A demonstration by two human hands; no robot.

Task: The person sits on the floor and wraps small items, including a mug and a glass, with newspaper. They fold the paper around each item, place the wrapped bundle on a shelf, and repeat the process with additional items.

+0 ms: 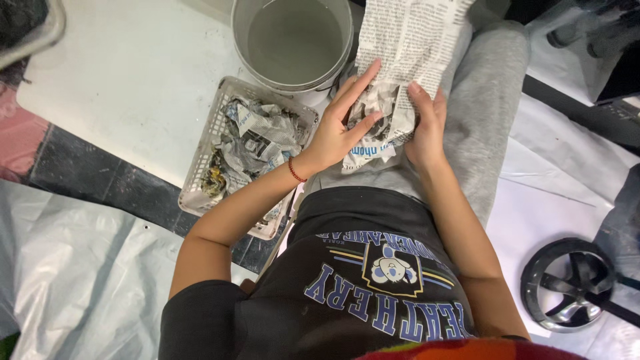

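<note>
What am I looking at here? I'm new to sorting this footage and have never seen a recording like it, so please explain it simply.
There is no machine here: a seated person works with two bare hands, and the single picture comes from a camera worn on that person's head, looking straight down over the dark printed T-shirt and grey trousers. The left hand, with a red thread bracelet at the wrist, and the right hand press from both sides on a crumpled sheet of newspaper lying on the lap. Beside the left arm sits a pale plastic lattice basket filled with wadded newspaper pieces. Above it stands a grey round bucket holding cloudy liquid. A black wheel-like ring lies at the lower right on white sheeting.
</note>
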